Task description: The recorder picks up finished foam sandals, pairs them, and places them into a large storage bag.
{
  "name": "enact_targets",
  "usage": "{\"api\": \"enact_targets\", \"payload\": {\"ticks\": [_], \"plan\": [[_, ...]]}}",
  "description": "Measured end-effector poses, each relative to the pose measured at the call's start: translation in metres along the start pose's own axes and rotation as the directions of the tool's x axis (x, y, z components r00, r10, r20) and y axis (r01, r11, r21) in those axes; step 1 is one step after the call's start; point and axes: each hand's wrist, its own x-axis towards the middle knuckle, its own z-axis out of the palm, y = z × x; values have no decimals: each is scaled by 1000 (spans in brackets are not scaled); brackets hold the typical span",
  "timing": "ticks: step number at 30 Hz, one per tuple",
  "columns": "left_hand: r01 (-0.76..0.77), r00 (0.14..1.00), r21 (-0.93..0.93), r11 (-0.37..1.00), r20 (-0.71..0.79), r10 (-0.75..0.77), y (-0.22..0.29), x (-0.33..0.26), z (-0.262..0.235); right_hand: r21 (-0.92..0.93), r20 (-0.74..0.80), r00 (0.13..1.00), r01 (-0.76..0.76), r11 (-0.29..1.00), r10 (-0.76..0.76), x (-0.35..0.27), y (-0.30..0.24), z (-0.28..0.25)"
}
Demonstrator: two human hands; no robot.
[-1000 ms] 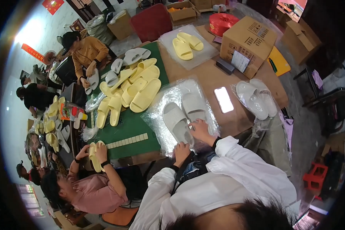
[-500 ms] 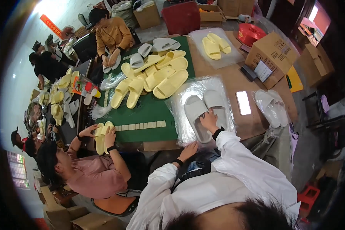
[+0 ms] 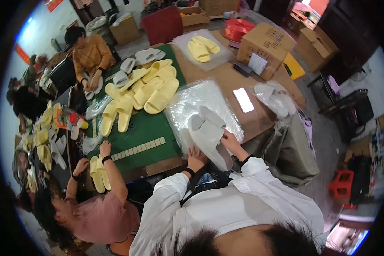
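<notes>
We note left hand [image 3: 196, 155], fingers curled against heel end of grey slippers [image 3: 209, 133]. Pair stacked, smooth matte foam, rounded soles; long axis running from near edge up-left, toes pointing away from us. Pair sits on crinkled clear plastic bag [image 3: 200, 100] on brown table [image 3: 226, 79]. Right hand [image 3: 230, 141] presses right flank of pair; its fingers mostly hidden, so we cannot tell how they lie. Farther right: glossy white phone [image 3: 243, 100].

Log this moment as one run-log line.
left hand: on grey slippers | right hand: gripping the same pair | under: clear plastic bags on table | nearby: yellow slippers, phone
</notes>
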Motion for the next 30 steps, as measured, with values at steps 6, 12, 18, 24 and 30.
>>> {"api": "enact_targets", "payload": {"ticks": [6, 12, 18, 24, 30], "plan": [[28, 998, 18, 999, -54, -27, 10, 11, -10, 238, -2, 1000, -26, 971, 27, -44, -16, -13], [50, 997, -60, 997, -56, -53, 17, 12, -35, 278, -189, 970, -97, 956, 153, -89, 0, -54], [-85, 973, -211, 974, -227, 36, 6, 9, -57, 53, 94, 992, -86, 995, 80, -132, -5, -81], [-116, 898, -132, 984, -438, 47, 12, 6, -64, -108, 217, 958, -167, 980, 187, -133, 7, -49], [18, 942, -242, 970, -321, -97, 24, 4, -85, -329, -203, 979, -85, 941, 17, -106, 26, -35]]}}
